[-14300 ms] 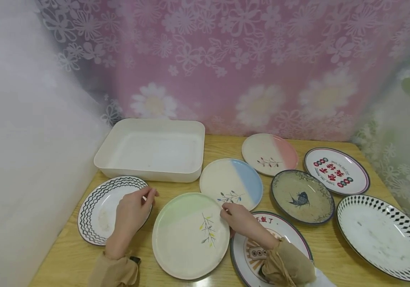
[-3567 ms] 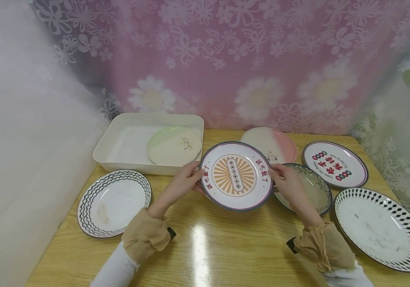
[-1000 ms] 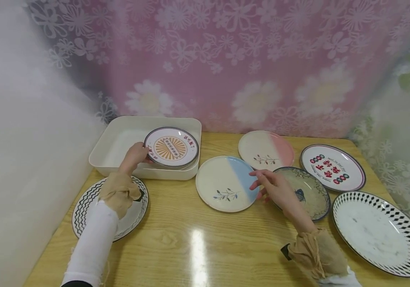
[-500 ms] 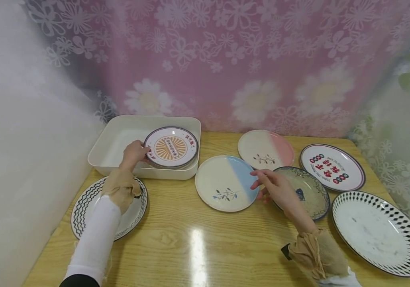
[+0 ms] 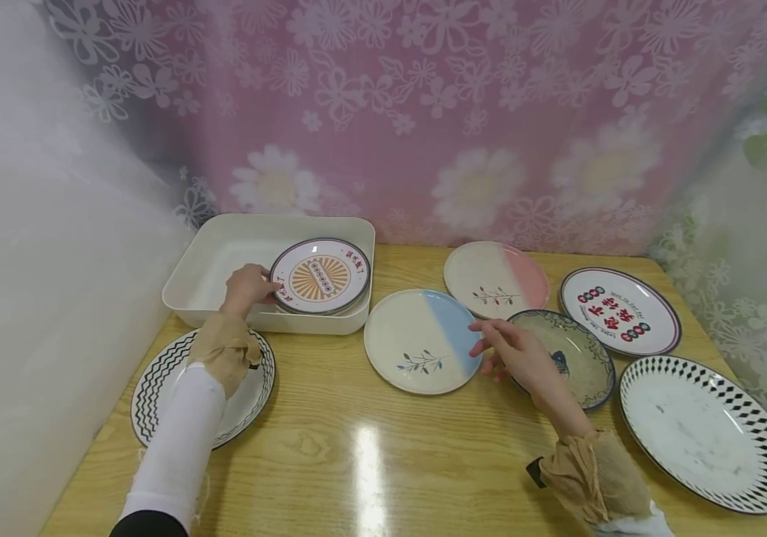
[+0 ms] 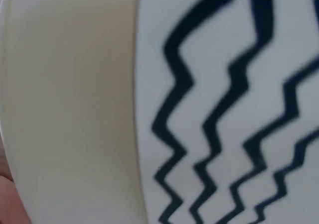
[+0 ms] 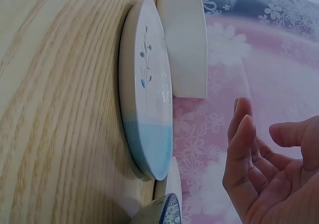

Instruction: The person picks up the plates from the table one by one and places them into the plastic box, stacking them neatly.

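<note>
In the head view, my left hand point(image 5: 247, 289) pinches the left rim of a white plate point(image 5: 320, 276) with an orange sunburst and red characters. This plate lies in the right part of a white rectangular tub point(image 5: 222, 298), covering the green-tinted plate put there before. Relaxed and holding nothing, my right hand point(image 5: 513, 354) hovers between a cream-and-blue plate point(image 5: 410, 328) and a fish-patterned plate point(image 5: 584, 358). The right wrist view shows the same hand point(image 7: 274, 174) with fingers loosely bent, apart from the blue-edged plate point(image 7: 149, 84). Only the tub's wall and a zigzag-rimmed plate point(image 6: 224, 109) fill most of the left wrist view.
A zigzag-rimmed plate point(image 5: 242, 410) lies under my left forearm. Behind the blue one is a cream-and-pink plate point(image 5: 484, 276). To the right are a plate with red characters point(image 5: 625, 313) and a large oval plate point(image 5: 705, 432) with black diamonds. A floral curtain point(image 5: 383, 149) hangs behind.
The green-tinted plate went from the table into the tub. The sunburst plate, earlier held in both hands, now lies on top there; the right hand has let go. Over the last second, hardly anything moved.
</note>
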The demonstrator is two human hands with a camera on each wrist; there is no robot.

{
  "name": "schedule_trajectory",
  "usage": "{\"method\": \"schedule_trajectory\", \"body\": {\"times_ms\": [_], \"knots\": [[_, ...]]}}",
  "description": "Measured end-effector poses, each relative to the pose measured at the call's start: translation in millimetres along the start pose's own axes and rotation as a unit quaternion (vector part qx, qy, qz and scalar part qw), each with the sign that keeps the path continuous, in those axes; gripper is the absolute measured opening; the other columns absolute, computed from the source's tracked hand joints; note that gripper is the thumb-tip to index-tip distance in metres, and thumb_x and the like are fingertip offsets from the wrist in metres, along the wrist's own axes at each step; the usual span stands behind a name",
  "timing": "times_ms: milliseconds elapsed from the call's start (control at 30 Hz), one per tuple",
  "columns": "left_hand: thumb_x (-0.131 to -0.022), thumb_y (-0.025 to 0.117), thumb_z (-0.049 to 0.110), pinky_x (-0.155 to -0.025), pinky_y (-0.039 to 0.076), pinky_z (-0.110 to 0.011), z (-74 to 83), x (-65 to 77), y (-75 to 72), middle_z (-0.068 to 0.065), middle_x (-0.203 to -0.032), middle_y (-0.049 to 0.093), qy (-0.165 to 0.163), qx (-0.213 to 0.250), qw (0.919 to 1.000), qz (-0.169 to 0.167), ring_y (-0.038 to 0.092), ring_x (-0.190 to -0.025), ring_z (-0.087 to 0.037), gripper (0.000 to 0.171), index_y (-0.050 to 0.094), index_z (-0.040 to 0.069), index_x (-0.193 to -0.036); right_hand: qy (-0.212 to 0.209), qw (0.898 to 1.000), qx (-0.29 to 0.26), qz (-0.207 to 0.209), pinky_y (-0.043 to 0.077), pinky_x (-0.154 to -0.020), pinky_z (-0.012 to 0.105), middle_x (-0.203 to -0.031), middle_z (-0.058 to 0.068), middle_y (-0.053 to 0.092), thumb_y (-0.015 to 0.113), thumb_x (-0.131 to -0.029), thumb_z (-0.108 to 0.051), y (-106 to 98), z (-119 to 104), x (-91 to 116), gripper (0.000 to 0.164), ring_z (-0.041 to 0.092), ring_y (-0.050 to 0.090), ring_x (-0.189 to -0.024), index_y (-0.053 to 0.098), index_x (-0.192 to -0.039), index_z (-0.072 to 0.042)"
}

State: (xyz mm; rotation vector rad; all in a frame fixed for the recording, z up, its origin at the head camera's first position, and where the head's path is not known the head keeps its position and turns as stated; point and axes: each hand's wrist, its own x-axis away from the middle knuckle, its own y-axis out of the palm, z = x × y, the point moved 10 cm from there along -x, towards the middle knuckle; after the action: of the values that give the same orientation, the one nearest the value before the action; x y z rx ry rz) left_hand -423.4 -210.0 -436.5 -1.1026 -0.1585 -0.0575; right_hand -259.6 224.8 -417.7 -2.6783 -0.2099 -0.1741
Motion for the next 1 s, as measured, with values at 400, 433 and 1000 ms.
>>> {"method": "schedule_trajectory", "body": {"times_ms": [400, 433, 1000], "knots": [[-0.104, 0.051, 0.027, -0.08, 0.058, -0.053, 15.0, 25.4, -39.0, -0.024, -0.126, 0.066, 0.003, 0.022, 0.9962, 0.085, 0.066, -0.105, -0.042, 0.042, 0.061, -0.001, -0.135, -0.051, 0.998, 0.0, 0.021, 0.062, -0.063, 0.034, -0.103, 0.021, 0.067, 0.046, -0.11, -0.026, -21.7, -20.9, -3.9, 0.043, 0.017, 0.066, -0.072, 0.052, -0.139, 0.004], [-0.104, 0.051, 0.026, -0.079, 0.058, -0.052, 19.8, 28.1, -42.6, -0.023, -0.125, 0.068, 0.012, 0.028, 0.9952, 0.094, 0.067, -0.103, -0.041, 0.041, 0.062, 0.0, -0.134, -0.056, 0.998, 0.003, 0.025, 0.062, -0.063, 0.033, -0.103, 0.022, 0.067, 0.047, -0.11, -0.026, -23.8, -22.5, -4.9, 0.042, 0.016, 0.066, -0.071, 0.053, -0.139, 0.004], [-0.104, 0.057, 0.02, -0.048, 0.043, -0.023, 106.6, 87.6, -51.0, -0.014, -0.106, 0.075, 0.182, 0.179, 0.9531, 0.162, 0.075, -0.081, -0.028, 0.025, 0.07, 0.009, -0.122, -0.104, 0.991, 0.053, 0.063, 0.062, -0.061, 0.031, -0.103, 0.029, 0.067, 0.05, -0.108, -0.014, -36.2, -45.2, -21.3, 0.034, 0.008, 0.065, -0.07, 0.058, -0.133, 0.008]]}}
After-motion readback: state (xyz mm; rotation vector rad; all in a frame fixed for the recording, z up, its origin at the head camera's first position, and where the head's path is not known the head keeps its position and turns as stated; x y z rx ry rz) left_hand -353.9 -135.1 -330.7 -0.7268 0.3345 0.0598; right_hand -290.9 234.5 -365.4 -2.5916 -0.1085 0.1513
